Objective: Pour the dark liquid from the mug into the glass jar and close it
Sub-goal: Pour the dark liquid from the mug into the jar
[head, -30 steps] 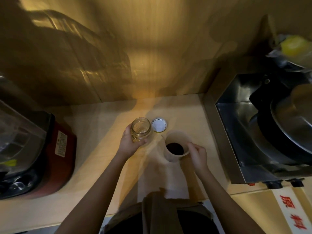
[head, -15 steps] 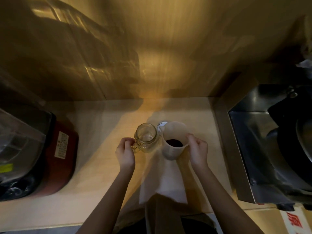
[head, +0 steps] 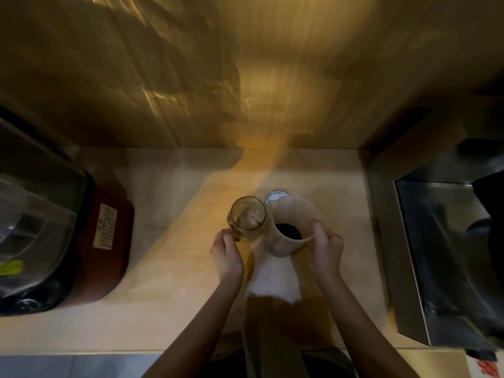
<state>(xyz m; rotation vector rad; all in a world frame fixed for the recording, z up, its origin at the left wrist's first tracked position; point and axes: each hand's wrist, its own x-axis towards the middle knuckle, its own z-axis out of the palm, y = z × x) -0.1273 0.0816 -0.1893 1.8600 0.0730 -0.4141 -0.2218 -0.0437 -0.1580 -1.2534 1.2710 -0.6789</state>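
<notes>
An empty glass jar (head: 247, 218) with a side handle stands upright and open on the pale wooden counter. My left hand (head: 226, 253) grips the jar's handle from the near side. Just right of the jar, touching or nearly touching it, is a white mug (head: 293, 225) with dark liquid (head: 288, 231) in its bottom. My right hand (head: 326, 248) holds the mug at its right side, lifted slightly and tipped a little. The jar's round silver lid (head: 274, 196) lies on the counter behind them, mostly hidden by the mug's rim.
A red and black appliance with a clear lid (head: 54, 241) fills the counter's left side. A steel sink or machine housing (head: 447, 255) takes up the right. A wood-panel wall (head: 245, 77) rises behind. A white cloth or apron (head: 272, 279) lies under my wrists.
My left hand shifted from the jar's body to its handle. The mug moved up beside the jar and now covers most of the lid. The camera view drifted right.
</notes>
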